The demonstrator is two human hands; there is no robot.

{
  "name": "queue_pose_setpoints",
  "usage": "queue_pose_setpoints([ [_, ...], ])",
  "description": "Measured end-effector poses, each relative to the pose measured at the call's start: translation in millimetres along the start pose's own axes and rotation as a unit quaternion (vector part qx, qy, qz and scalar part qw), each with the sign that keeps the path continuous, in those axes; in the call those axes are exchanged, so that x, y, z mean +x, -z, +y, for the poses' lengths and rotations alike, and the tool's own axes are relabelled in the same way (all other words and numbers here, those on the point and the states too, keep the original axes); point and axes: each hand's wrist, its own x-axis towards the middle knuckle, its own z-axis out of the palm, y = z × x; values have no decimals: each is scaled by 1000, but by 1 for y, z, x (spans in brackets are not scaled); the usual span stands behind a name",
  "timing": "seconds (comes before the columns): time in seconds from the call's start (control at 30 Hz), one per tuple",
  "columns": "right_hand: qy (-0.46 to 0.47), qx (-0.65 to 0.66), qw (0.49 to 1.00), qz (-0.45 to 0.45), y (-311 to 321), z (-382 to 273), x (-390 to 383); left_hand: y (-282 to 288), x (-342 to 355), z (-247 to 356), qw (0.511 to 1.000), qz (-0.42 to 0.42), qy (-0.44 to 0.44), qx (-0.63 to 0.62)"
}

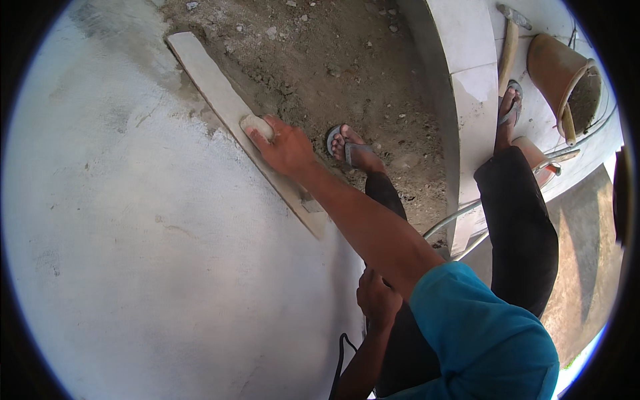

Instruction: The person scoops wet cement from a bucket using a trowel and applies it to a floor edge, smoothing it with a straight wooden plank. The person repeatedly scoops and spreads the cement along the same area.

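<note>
Tool faces: from my end, the long float [225,99] showed a plain, pale face smeared with grey, and the bucket [555,70] showed plain orange-brown sides.
Float's place: it lay slantwise along the edge of the pale plastered surface [160,267], beside the soil [300,47], directly under my right hand [288,148] and well apart from my left hand [379,299].
Right-hand grip: I had its fingers curled around the float's upper handle [260,127].
Left-hand state: its fingers were bent inward, low by the dark trousers [520,227]; I could not tell whether it held anything. A black cord [339,360] looped near its forearm.
Float count: one, with the upper handle and what looked like a second, partly hidden by the right forearm.
Sandal count: two grey ones [331,141], one foot on the soil, the other beyond the pale ledge [475,127].
Far-side count: one hammer [509,53], wooden-handled, near the one bucket; one orange-red vessel [533,159], partly hidden by the right leg.
Hose: a greenish hose [453,217] crossed the ledge.
Sleeve: blue [480,327], on the right arm.
</note>
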Motion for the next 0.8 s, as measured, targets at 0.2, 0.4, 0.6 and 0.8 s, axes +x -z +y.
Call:
queue_pose_setpoints([
  [0.2, 7, -31, 999, 38, -18, 52, -56, 9, -1, 5, 998, -24, -53, 4],
  [0.4, 0, 10, 999, 35, -14, 40, -29, -17, -11, -3, 999, -1, -8, -45],
  [0.6, -21, -52, 998, 21, -26, 97, -68, -33, -18, -9, 999, -29, 8, -26],
  [0.8, 6, -29, 999, 33, -20, 56, -62, -80, -32, -36, 993, 25, 31, -113],
])
